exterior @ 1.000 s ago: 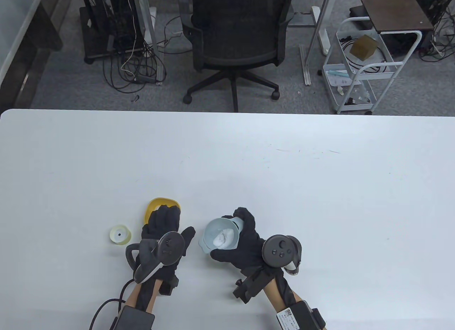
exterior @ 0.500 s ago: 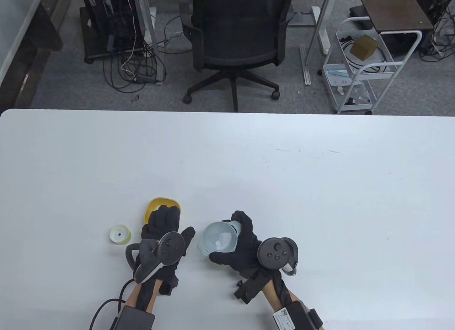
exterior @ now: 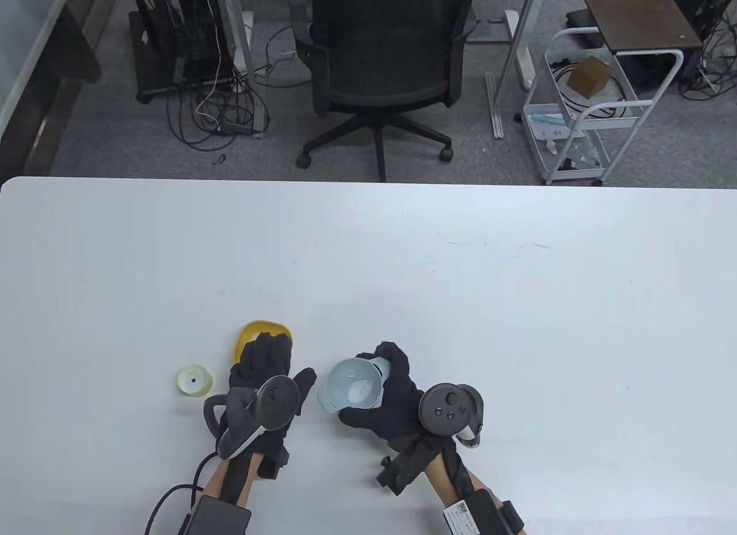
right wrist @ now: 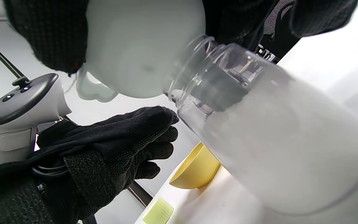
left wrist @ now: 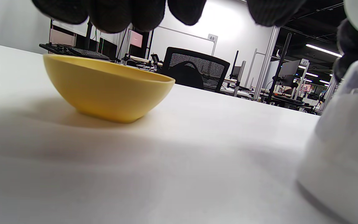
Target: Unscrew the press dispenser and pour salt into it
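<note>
On the white table, a pale yellow-green dispenser cap is sitting farthest left, apart from everything else. Just right of it, the left hand is lying palm down with its fingers stretched forward and gripping nothing, the fingertips hanging over the near rim of a yellow bowl that is standing upright on the table. Further right, the right hand is holding a pale blue cup with white salt in it, fingers wrapping its sides. In the right wrist view the cup is tilting over the open threaded mouth of the clear dispenser bottle, which is standing on the table beneath it, already largely filled with salt.
</note>
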### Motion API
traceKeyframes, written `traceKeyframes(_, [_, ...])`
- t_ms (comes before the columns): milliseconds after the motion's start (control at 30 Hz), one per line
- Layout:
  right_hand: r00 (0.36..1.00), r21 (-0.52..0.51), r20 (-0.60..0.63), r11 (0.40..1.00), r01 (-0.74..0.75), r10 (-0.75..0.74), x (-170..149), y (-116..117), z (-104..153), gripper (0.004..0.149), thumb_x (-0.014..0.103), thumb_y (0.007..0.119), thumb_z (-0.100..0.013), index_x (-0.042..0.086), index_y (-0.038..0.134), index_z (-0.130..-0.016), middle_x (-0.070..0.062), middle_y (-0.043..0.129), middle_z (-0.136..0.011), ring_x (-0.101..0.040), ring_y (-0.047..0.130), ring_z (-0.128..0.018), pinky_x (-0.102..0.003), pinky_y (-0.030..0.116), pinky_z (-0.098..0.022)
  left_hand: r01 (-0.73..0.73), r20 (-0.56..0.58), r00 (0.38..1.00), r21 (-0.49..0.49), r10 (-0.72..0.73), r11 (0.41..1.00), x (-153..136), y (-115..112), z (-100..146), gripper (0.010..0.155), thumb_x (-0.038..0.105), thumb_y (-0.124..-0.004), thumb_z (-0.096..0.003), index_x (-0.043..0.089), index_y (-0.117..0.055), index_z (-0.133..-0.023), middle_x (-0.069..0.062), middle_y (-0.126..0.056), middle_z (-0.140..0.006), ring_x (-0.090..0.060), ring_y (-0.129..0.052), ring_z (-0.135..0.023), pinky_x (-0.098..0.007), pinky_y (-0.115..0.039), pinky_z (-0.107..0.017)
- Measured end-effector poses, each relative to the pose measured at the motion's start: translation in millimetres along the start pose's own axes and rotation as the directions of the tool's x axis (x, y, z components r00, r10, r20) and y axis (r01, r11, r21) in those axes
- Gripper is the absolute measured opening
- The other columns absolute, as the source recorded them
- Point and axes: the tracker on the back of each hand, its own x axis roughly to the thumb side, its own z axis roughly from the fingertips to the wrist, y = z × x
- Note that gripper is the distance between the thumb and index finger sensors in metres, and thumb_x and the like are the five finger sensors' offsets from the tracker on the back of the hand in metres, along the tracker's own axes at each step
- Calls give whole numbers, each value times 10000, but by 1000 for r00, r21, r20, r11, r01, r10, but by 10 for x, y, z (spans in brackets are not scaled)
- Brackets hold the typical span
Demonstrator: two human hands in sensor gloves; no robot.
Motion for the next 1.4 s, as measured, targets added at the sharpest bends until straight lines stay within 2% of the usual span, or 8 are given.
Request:
traceKeyframes(100, [999, -24, 10, 999, -37, 37, 9, -3, 2, 1242, 606, 825, -453, -217, 117, -1056, -321, 592, -1047, -491, 740, -912, -783, 550, -582, 3, 1, 1000, 1, -3, 1000, 0, 0, 1, 866, 592, -655, -587, 24, -457, -1210, -391, -533, -1195, -636, -629, -1022, -732, -608, -665])
traceKeyframes(733, [998, -60, 55, 998, 13, -10, 135, -64, -5, 1241, 624, 808, -465, -218, 112, -1054, -312, 589, -1047, -483, 732, -914, -793, 539, -576, 1, 1, 1000, 1, -1, 1000, -4, 0, 0, 867, 592, -656, -586, 23, -457, -1210, -391, -533, -1195, -636, -629, -1022, -732, -608, -665])
traceKeyframes(833, [994, -29, 25, 994, -109, 110, 33, 26, 24, 1223, 621, 816, -465, -202, 134, -1059, -312, 602, -1032, -481, 741, -899, -789, 524, -581, 4, 2, 1000, 1, -4, 1000, 1, -2, 1, 865, 592, -655, -587, 24, -456, -1209, -390, -533, -1194, -637, -629, -1020, -732, -609, -664])
traceKeyframes(867, [989, -38, 12, 988, -150, 151, -38, 6, 65, 1234, 700, 749, -467, -174, 116, -1064, -265, 612, -1040, -408, 768, -911, -762, 564, -586, 6, 3, 1000, 0, -6, 1000, 2, -5, 3, 866, 591, -656, -586, 22, -458, -1208, -390, -532, -1195, -639, -629, -1019, -732, -609, -663])
traceKeyframes(900, [1000, -53, 20, 999, -10, 11, -16, 25, 15, 1225, 658, 789, -464, -189, 133, -1059, -303, 617, -1020, -457, 757, -888, -784, 520, -575, 10, 4, 1000, -2, -10, 1000, 5, -12, 5, 867, 591, -657, -586, 21, -458, -1209, -392, -534, -1193, -638, -629, -1019, -733, -609, -662])
traceKeyframes(933, [1000, -54, -8, 999, 4, -5, -9, 36, 25, 1218, 629, 816, -455, -176, 137, -1066, -307, 612, -1026, -472, 744, -895, -794, 497, -589, 12, 4, 1000, -5, -12, 1000, 7, -14, 6, 866, 591, -656, -586, 23, -458, -1209, -391, -533, -1194, -638, -631, -1019, -732, -610, -663])
traceKeyframes(1000, [997, -37, 30, 997, -74, 75, -10, 15, 23, 1223, 662, 784, -465, -180, 128, -1063, -293, 612, -1029, -447, 757, -896, -780, 524, -583, 14, 4, 1000, -3, -14, 1000, 6, -13, 7, 866, 592, -656, -586, 24, -457, -1209, -391, -532, -1195, -639, -628, -1020, -733, -609, -664])
traceKeyframes(1400, [998, -34, 23, 998, -52, 53, 1, 21, 26, 1231, 646, 794, -468, -193, 115, -1060, -304, 596, -1037, -470, 736, -904, -793, 517, -579, 11, 4, 1000, -7, -11, 1000, 7, -14, 6, 865, 593, -655, -587, 26, -456, -1210, -388, -530, -1197, -637, -626, -1023, -732, -608, -666])
